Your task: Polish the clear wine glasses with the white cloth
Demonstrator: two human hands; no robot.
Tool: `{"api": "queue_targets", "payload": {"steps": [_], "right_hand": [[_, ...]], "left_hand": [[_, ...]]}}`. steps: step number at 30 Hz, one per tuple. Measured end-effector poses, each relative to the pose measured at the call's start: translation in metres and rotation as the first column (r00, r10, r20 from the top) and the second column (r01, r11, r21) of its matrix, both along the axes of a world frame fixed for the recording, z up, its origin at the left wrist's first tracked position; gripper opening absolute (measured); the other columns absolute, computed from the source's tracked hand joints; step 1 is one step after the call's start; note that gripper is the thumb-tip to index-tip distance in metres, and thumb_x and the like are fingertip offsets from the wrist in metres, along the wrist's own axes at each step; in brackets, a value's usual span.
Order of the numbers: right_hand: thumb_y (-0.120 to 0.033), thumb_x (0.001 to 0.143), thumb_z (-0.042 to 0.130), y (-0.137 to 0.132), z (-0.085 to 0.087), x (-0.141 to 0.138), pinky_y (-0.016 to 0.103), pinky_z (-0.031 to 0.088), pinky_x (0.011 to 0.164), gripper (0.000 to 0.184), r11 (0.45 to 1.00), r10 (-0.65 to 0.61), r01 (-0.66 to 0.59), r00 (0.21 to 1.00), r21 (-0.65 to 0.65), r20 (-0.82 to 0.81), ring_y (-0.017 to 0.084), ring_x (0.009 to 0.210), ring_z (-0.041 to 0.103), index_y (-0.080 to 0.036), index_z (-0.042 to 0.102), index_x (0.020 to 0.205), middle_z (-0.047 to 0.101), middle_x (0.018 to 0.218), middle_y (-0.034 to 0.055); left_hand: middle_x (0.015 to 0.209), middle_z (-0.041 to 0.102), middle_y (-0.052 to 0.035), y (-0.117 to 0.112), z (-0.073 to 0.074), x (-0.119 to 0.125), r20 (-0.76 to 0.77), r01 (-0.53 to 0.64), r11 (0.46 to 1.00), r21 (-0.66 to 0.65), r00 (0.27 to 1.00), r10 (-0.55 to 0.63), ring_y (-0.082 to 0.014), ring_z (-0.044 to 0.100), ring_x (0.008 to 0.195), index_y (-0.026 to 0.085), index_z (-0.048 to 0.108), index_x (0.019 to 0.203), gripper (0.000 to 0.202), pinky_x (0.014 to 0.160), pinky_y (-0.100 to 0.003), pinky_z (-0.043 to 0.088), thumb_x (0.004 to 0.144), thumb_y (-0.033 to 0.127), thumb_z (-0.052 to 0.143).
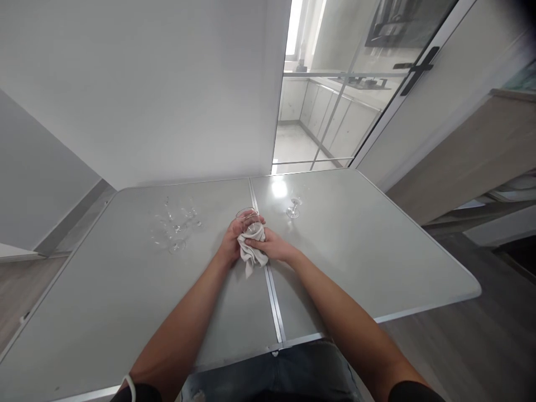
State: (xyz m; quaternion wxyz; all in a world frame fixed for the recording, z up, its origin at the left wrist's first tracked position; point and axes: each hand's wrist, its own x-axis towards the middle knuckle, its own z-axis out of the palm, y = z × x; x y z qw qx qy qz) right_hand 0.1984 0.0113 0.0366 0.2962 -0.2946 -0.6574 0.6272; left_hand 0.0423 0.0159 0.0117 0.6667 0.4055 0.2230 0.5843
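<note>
My left hand [230, 241] is closed round a clear wine glass [248, 219] held above the middle of the grey folding table [125, 290]. Pressed against the glass is a white cloth [252, 252], gripped in my right hand [274, 245]; its loose end hangs down between my wrists. Both hands meet over the table's centre seam.
Several clear stemmed glasses [176, 226] stand grouped on the table's left half. A single stemmed glass [294, 207] stands right of the seam near the far edge. A glass sliding door [335, 111] opens to a kitchen behind, and a wooden counter [473, 151] is at right.
</note>
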Motion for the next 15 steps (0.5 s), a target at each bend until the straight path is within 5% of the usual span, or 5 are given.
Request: {"api": "queue_targets", "payload": {"steps": [3, 5, 9, 12, 15], "right_hand": [[-0.062, 0.081, 0.068, -0.007, 0.006, 0.002, 0.029, 0.050, 0.057, 0.049, 0.934, 0.221, -0.254, 0.964, -0.252, -0.149, 0.018, 0.058, 0.062, -0.014, 0.063, 0.091, 0.069, 0.070, 0.0053], [-0.063, 0.081, 0.067, -0.007, 0.007, 0.001, 0.030, 0.050, 0.056, 0.050, 0.931, 0.222, -0.255, 0.963, -0.261, -0.150, 0.018, 0.056, 0.062, -0.014, 0.062, 0.090, 0.068, 0.068, 0.0053], [-0.051, 0.091, 0.059, 0.000, -0.002, -0.004, 0.029, 0.050, 0.073, 0.035, 0.988, -0.119, 0.110, 0.990, 0.107, 0.081, 0.019, 0.076, 0.065, -0.016, 0.065, 0.094, 0.071, 0.085, 0.0059], [-0.039, 0.093, 0.057, 0.006, -0.007, -0.006, 0.032, 0.046, 0.075, 0.027, 0.855, -0.444, 0.251, 0.807, 0.453, 0.390, 0.024, 0.079, 0.066, -0.015, 0.066, 0.099, 0.071, 0.085, 0.0108], [-0.034, 0.090, 0.059, 0.008, -0.005, -0.003, 0.033, 0.044, 0.075, 0.026, 0.800, -0.554, 0.248, 0.656, 0.546, 0.513, 0.027, 0.079, 0.067, -0.013, 0.065, 0.106, 0.071, 0.084, 0.0132]], "left_hand": [[0.103, 0.071, -0.0117, -0.002, 0.001, -0.003, 0.014, 0.077, 0.997, -0.028, 0.997, -0.077, -0.0278, 0.068, 0.097, 0.018, 0.065, 0.116, 0.076, 0.084, -0.040, 0.055, 0.063, 0.071, 0.076], [0.104, 0.072, -0.0120, -0.004, 0.002, -0.002, 0.016, 0.070, 0.997, -0.040, 0.997, -0.070, -0.0274, 0.069, 0.096, 0.018, 0.066, 0.117, 0.075, 0.083, -0.039, 0.055, 0.064, 0.071, 0.076], [0.114, 0.072, -0.0156, -0.002, 0.002, 0.004, -0.039, -0.089, 0.996, -0.022, 0.995, 0.088, -0.0280, 0.068, 0.106, 0.015, 0.067, 0.118, 0.068, 0.091, -0.037, 0.053, 0.071, 0.064, 0.076], [0.118, 0.072, -0.0162, 0.002, -0.001, 0.009, -0.051, -0.192, 0.981, 0.035, 0.980, 0.193, -0.0292, 0.067, 0.112, 0.016, 0.065, 0.119, 0.067, 0.098, -0.039, 0.050, 0.066, 0.053, 0.085], [0.120, 0.071, -0.0167, 0.004, -0.003, 0.011, -0.038, -0.209, 0.977, 0.044, 0.977, 0.211, -0.0303, 0.066, 0.115, 0.018, 0.063, 0.121, 0.070, 0.100, -0.040, 0.049, 0.064, 0.051, 0.088]]}}
